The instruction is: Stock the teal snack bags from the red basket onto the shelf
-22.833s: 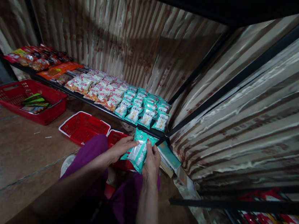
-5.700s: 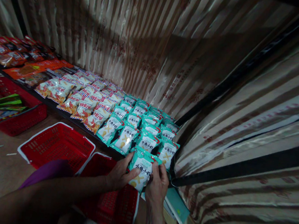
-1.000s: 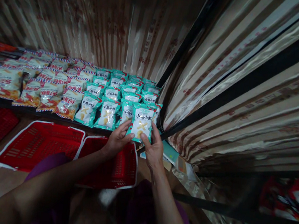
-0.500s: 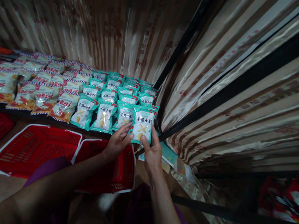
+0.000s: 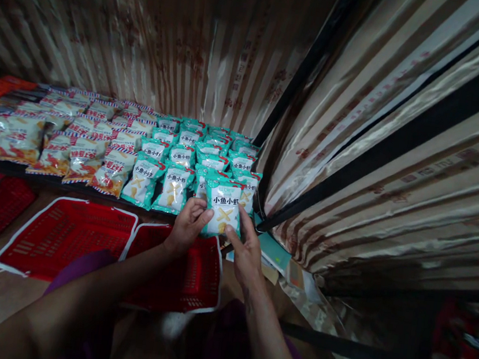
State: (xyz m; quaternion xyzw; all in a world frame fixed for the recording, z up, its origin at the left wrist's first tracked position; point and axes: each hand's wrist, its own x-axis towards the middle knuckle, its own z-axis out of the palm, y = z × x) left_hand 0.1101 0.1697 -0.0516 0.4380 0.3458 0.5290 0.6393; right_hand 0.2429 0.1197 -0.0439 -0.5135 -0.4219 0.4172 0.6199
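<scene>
A teal-and-white snack bag (image 5: 224, 205) is held upright between my two hands, its printed front facing me. My right hand (image 5: 249, 249) grips its lower right side, thumb across the front. At the lower left edge, my left hand (image 5: 189, 227) has its fingers curled and its thumb against the bag. Just behind, on the shelf, stand rows of matching teal bags (image 5: 174, 188). The held bag partly covers two bags in the front row.
White-and-orange snack bags (image 5: 85, 157) fill the shelf to the left. Below stand a red basket (image 5: 66, 240) with a white rim, another red basket (image 5: 184, 277), and a third (image 5: 8, 215) at far left. Black metal bars (image 5: 356, 153) and striped curtain (image 5: 417, 184) bound the right side.
The held bag has come left and a little towards me, away from the right end of the front row. A teal bag behind it now shows. The view has shifted slightly.
</scene>
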